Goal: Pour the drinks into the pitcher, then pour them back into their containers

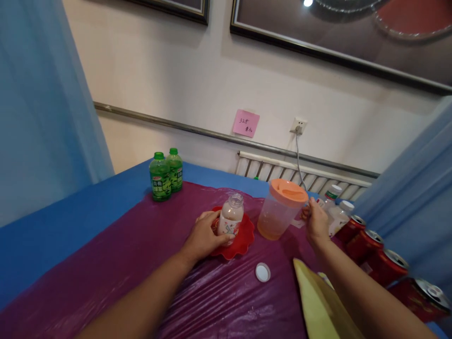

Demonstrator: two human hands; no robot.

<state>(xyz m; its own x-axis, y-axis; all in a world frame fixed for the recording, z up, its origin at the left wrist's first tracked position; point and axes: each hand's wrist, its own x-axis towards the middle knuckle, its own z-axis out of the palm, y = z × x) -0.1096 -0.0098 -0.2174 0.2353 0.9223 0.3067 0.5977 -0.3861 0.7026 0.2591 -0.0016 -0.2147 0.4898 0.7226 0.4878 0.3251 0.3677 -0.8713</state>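
Note:
My left hand (208, 235) is wrapped round a small clear bottle (231, 217) with a printed label and an uncapped mouth. That bottle stands upright over a red scalloped dish (245, 238). My right hand (315, 219) grips the handle side of a translucent pitcher (275, 214) with an orange lid (287, 190); its fingers hide most of the handle. A little amber liquid shows at the pitcher's bottom, and the pitcher tilts slightly in the view. Between my forearms, a white cap (262, 272) lies on the purple plastic cover (226, 292).
Two green bottles (160, 181) stand at the back left. To the right are clear bottles with white caps (341, 214) and a row of several red cans (384, 266). A yellow cloth (314, 296) lies beneath my right forearm. A radiator (261, 165) and wall run behind.

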